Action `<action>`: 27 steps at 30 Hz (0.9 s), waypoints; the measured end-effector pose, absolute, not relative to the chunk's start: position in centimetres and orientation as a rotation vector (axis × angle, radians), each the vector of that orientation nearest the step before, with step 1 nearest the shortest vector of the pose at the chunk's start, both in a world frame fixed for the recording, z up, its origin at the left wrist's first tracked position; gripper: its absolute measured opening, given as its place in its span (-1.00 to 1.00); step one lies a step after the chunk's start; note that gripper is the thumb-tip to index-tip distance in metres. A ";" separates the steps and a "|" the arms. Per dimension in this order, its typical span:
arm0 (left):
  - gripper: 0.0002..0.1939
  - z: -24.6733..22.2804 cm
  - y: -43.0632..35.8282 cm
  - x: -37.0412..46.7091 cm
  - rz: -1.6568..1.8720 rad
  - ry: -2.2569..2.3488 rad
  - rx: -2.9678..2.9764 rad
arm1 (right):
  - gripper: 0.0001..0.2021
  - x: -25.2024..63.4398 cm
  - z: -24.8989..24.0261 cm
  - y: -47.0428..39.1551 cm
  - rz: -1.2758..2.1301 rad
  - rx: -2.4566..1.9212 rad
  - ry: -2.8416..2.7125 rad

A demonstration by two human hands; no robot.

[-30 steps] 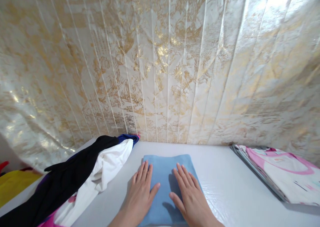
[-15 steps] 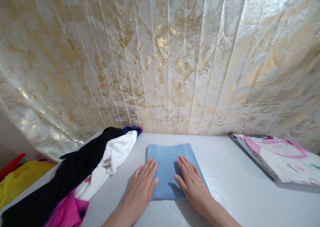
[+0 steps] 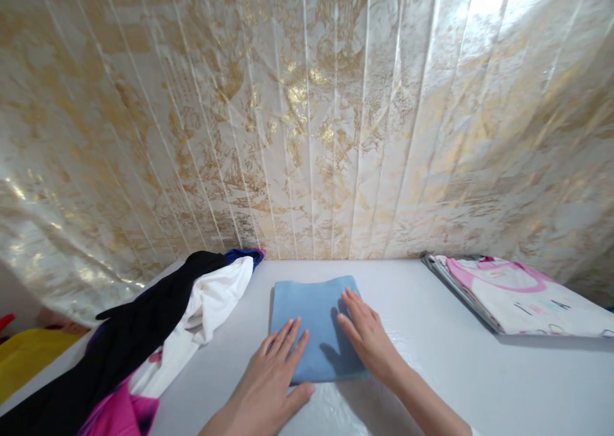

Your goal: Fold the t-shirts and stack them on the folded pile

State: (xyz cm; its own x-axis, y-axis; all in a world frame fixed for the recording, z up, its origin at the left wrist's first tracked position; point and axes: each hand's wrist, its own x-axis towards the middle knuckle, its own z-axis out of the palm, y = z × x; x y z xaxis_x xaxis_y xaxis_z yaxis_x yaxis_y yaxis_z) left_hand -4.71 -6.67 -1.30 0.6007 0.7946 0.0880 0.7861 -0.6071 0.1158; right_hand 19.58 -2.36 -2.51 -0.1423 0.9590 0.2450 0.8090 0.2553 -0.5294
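Note:
A folded blue cloth (image 3: 314,321) lies flat on the white table (image 3: 460,385) in front of me. My left hand (image 3: 275,372) is at the cloth's lower left corner, fingers spread over it and the thumb pointing right, just below its near edge. Over the cloth's right side is my right hand (image 3: 369,337), its fingers stretched out and casting a shadow on the fabric. Neither hand holds anything.
Black (image 3: 139,334) and white (image 3: 215,295) garments lie in a loose heap along the left, with pink fabric (image 3: 125,410) below. Yellow cloth (image 3: 36,359) is at the far left. Folded clothes (image 3: 527,302) are stacked at the right. A gold-patterned covering (image 3: 307,116) hangs behind.
The view has turned slightly right, so things appear further left. My left hand has shifted down toward the near edge, its fingers spread wider. My right hand looks more raised and angled.

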 end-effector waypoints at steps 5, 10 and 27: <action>-0.38 -0.8 -6.7 -3.0 0.233 1.337 2.734 | -0.39 22.4 -1.0 -1.0 0.463 -1.473 -1.714; -0.34 -2.0 -6.2 -2.3 0.166 1.348 2.683 | -0.43 20.2 -3.6 -2.4 0.355 -1.490 -2.027; -0.54 -1.5 -8.2 -7.7 0.368 1.758 2.639 | -0.46 15.6 -1.3 -3.3 0.306 -1.652 -2.297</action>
State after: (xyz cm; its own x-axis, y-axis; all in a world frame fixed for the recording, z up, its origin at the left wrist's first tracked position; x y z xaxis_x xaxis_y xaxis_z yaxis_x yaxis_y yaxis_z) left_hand -7.69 -8.22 -1.53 0.3673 0.9041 0.2183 0.9158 -0.3926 0.0851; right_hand 15.55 -3.34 -1.26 -0.2975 0.9480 0.1130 0.8854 0.3182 -0.3387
